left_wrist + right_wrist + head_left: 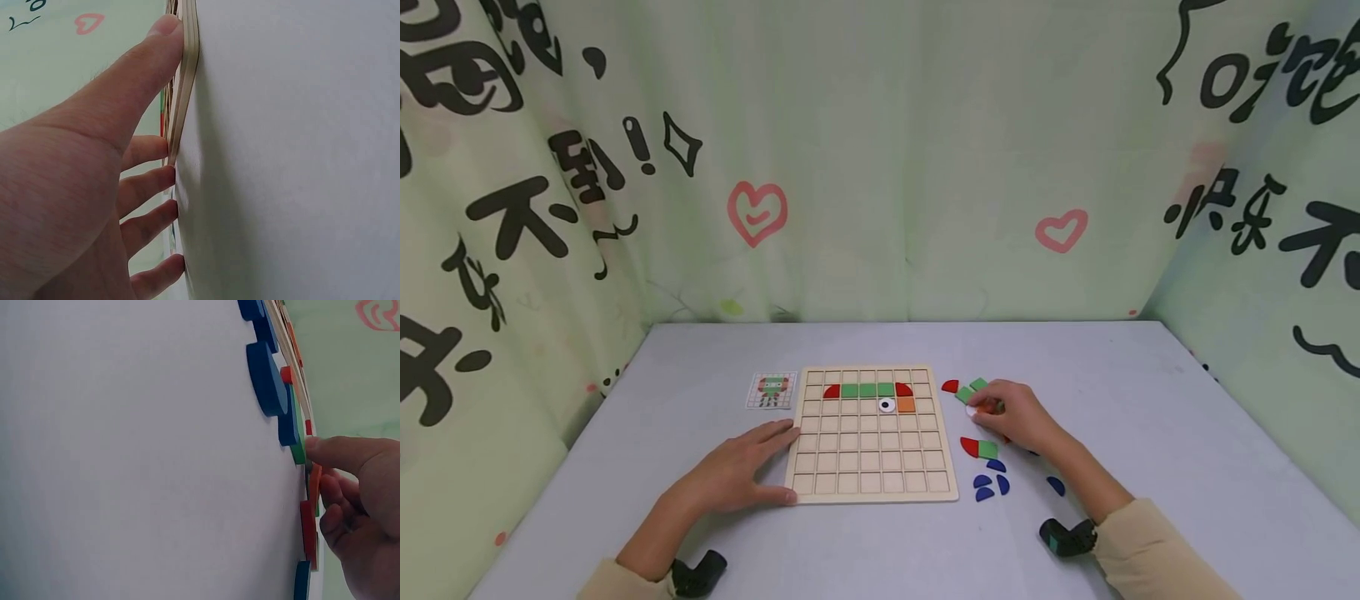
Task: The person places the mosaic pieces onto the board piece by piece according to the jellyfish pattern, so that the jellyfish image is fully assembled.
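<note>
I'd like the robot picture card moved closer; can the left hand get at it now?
Probably yes: the left hand touches the wooden grid board's left edge, the robot picture card lies just beyond its fingertips, and nothing visible blocks the way.

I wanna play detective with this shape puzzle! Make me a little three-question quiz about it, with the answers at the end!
1. How many green squares lie on the wooden board?
2. True or false: the picture card lies to the person's left of the board.
3. Fill in the word: the ___ hand touches the board's edge.

Key:
1. Three.
2. True.
3. Left: the left hand touches it.
</note>
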`<state>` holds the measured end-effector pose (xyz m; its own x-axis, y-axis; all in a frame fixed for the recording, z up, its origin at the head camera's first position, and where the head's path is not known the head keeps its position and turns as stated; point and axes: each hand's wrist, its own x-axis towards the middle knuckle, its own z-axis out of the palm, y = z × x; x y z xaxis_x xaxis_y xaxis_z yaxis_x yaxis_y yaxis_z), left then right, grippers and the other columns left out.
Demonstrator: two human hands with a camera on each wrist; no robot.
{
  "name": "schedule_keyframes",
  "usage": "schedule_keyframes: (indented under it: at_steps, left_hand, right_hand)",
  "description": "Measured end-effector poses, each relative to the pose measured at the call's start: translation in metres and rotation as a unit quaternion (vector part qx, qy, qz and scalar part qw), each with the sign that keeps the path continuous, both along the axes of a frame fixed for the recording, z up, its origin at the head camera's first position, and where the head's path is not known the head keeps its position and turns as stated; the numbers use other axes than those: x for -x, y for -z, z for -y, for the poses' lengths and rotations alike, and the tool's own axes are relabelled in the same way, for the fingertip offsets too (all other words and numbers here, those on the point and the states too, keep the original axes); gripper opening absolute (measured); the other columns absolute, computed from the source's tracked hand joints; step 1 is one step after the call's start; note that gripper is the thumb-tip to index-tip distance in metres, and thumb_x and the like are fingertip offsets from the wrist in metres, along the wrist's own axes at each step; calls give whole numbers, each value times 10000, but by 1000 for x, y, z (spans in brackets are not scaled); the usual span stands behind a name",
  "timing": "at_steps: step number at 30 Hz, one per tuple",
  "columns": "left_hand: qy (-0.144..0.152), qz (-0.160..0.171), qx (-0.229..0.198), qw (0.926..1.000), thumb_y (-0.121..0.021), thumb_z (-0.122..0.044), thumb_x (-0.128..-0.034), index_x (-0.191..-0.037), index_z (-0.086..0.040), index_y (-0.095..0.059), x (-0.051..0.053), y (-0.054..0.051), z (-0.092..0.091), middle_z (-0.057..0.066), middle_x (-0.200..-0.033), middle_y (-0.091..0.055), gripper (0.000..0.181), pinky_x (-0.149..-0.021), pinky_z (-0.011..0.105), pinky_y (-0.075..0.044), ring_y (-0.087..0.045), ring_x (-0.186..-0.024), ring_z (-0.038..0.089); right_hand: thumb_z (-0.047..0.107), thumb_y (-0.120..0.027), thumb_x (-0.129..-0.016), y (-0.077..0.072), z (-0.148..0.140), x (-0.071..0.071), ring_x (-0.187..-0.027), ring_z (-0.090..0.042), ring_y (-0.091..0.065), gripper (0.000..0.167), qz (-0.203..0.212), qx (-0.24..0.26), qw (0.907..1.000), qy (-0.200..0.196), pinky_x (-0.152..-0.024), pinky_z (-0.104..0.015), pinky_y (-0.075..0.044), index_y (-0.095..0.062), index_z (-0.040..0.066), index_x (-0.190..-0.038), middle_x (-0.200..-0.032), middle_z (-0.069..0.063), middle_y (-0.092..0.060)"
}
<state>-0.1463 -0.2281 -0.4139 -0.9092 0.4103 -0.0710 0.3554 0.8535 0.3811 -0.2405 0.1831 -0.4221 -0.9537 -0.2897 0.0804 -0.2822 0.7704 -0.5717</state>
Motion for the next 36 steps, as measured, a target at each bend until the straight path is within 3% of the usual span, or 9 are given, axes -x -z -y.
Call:
schedule_keyframes:
  at_steps: [6,17,25,30,36]
  left_hand:
    - [-27,-59,21,10000,-734,-575,-756,-1472,-149,-418,-1,1,1,93,-1548,-363,891,-1086,546,-382,-373,-1410,337]
    - [11,-73,21,10000,-728,-578,-761,-1469,-151,-423,-1,0,0,92,-1542,-372,881,-1084,540,-388,-377,-1408,335]
    - [33,-111,11,9999,-725,-577,-765,-1466,-149,-427,-2,0,0,90,-1540,-376,874,-1085,531,-391,-384,-1404,331]
    - [60,-132,20,9999,-727,-571,-767,-1463,-139,-431,-1,-1,0,94,-1536,-381,871,-1078,530,-397,-391,-1400,329]
    - [88,-124,5,9999,-729,-564,-769,-1463,-133,-430,-1,-2,0,98,-1536,-380,870,-1076,534,-398,-392,-1399,332]
  right_hand:
    - [168,-728,-858,-2,9,-1,-781,-148,-522,182,-54,-24,9998,-178,-616,-190,-477,-735,125,-1035,-814,0,-600]
    - [168,-659,-918,-3,15,0,-798,-157,-520,180,-47,-29,10000,-23,-636,-204,-465,-745,111,-1065,-856,-2,-666]
    - [158,-681,-902,-2,21,1,-771,-143,-502,150,-246,-105,9996,-100,-619,-187,-448,-749,123,-1031,-864,1,-637]
    - [188,-744,-847,-4,23,1,-765,-153,-495,182,-121,-218,9997,-40,-607,-212,-452,-741,129,-1019,-846,0,-611]
    - [181,-760,-829,-4,23,3,-779,-144,-495,174,26,-373,9986,-384,-607,-209,-465,-744,166,-1002,-893,16,-627]
